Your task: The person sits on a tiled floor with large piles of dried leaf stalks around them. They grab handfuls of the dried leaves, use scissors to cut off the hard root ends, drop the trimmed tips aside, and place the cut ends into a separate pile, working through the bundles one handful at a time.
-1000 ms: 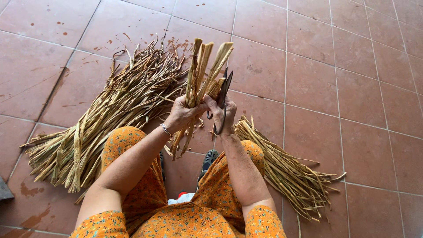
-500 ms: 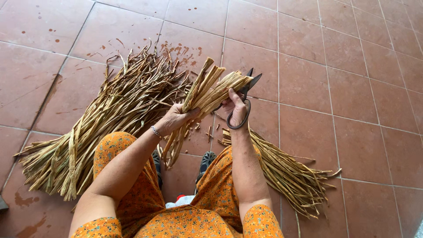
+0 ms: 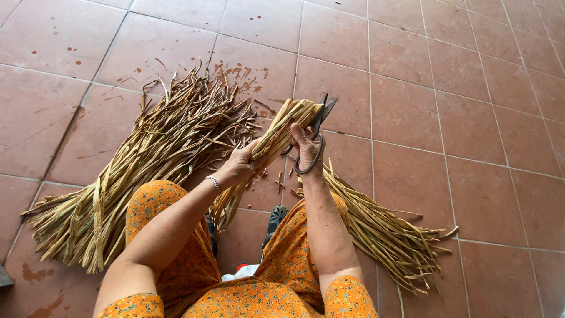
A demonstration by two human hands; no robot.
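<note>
My left hand (image 3: 240,163) grips a small bundle of dried tan plant strips (image 3: 281,128), held slanted with its top end pointing up and right. My right hand (image 3: 307,148) holds black scissors (image 3: 318,126) by their looped handle, blades apart at the bundle's top end. A big pile of the same dried strips (image 3: 147,159) lies on the floor to my left. A second, smaller pile (image 3: 376,227) lies to my right, by my knee. My legs in orange patterned cloth (image 3: 176,259) show at the bottom.
The floor is large reddish-brown tiles (image 3: 459,118) with small dark spots and bits of plant debris (image 3: 241,73) beyond the big pile. A dark sandal (image 3: 275,217) shows between my knees.
The bundle has tilted from upright to slanting right. My right hand brought the scissors up to its top end and the blades have spread.
</note>
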